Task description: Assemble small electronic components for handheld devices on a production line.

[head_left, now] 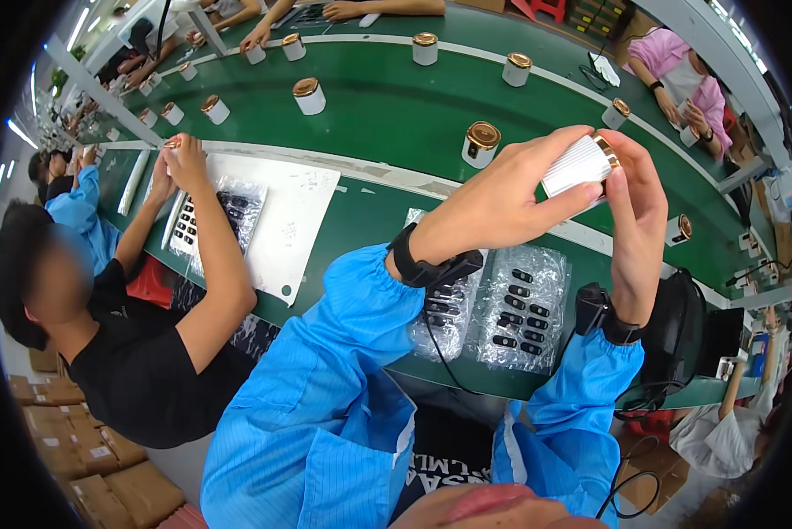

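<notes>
Over the bench I hold a white ribbed cylinder (574, 167) tilted on its side, its gold-coloured rim toward the right. My left hand (511, 189) wraps round the white body, thumb along the lower side. My right hand (639, 198) closes its fingers and thumb about the gold-rimmed end; part of that end is hidden behind them. Below my hands, a clear plastic tray (548, 280) holds several small black oval parts. A second tray (427, 344) with similar black parts lies partly hidden beneath my left wrist.
A green conveyor belt (369, 106) runs across beyond the bench, carrying several gold-topped white cylinders, one (481, 144) close to my left hand. A co-worker (140, 344) at left handles a similar piece over a white sheet (303, 198). A black bag (678, 331) lies right.
</notes>
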`<state>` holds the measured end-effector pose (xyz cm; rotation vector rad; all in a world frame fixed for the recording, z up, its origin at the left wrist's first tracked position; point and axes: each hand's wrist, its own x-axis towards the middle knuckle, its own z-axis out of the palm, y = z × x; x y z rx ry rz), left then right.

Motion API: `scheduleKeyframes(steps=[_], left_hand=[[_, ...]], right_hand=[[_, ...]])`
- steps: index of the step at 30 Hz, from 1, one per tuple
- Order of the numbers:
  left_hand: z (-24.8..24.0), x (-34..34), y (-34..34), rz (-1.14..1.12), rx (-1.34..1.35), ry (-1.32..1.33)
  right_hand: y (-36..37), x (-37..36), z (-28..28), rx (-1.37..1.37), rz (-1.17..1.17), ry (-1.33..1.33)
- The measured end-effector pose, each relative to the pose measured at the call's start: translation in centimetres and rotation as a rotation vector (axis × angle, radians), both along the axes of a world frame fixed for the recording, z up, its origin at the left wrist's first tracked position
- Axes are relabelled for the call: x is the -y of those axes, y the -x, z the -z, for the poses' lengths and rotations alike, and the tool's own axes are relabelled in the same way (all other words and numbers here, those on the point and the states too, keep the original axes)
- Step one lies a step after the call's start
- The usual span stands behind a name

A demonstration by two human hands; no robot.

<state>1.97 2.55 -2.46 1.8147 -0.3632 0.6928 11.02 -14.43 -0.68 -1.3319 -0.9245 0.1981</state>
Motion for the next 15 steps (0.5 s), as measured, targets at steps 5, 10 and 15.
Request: scheduleKeyframes(steps=[5,10,15], left_hand=[[-0.4,0.0,0.0,0.029,-0.004,0.022],[-0.2,0.6,0.2,0.146,-0.087,0.007],[0.3,0.6,0.3,0.238,-0.195,-0.066]], right_hand=[[0.0,0.1,-0.6,0.010,0.013,0.028],[-1.1,2.7,-1.2,0.091,-0.075,0.199],[-1.2,4.1,-1.6,0.178,-0.124,0.368]])
